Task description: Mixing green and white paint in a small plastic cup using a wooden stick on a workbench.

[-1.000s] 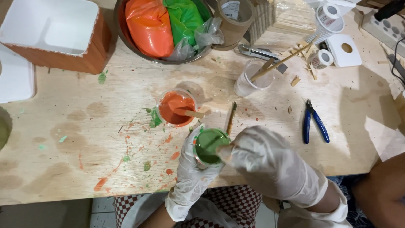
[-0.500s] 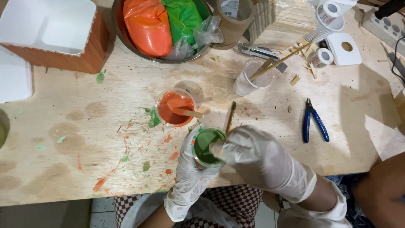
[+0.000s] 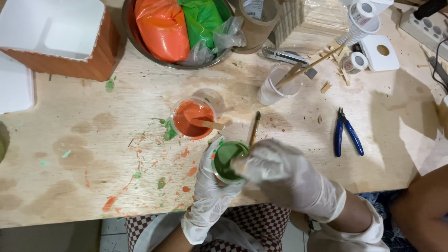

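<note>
The gloved left hand (image 3: 212,186) wraps around a cup of green paint (image 3: 228,161) at the worktop's (image 3: 93,140) near edge; the gloved right hand (image 3: 280,170), blurred, has its grip closed just above the rim. A cup of orange paint (image 3: 192,119) with a wooden stick stands just beyond

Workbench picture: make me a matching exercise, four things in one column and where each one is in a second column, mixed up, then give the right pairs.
Things:
1. green cup
2. orange cup
3. pliers
4. powder bags

Places:
A. in the metal bowl
B. lying alone on the table, right side
C. held in the left hand, right hand over it
D. standing on the table with a wooden stick in it

Pairs: 1-C, 2-D, 3-B, 4-A
</note>
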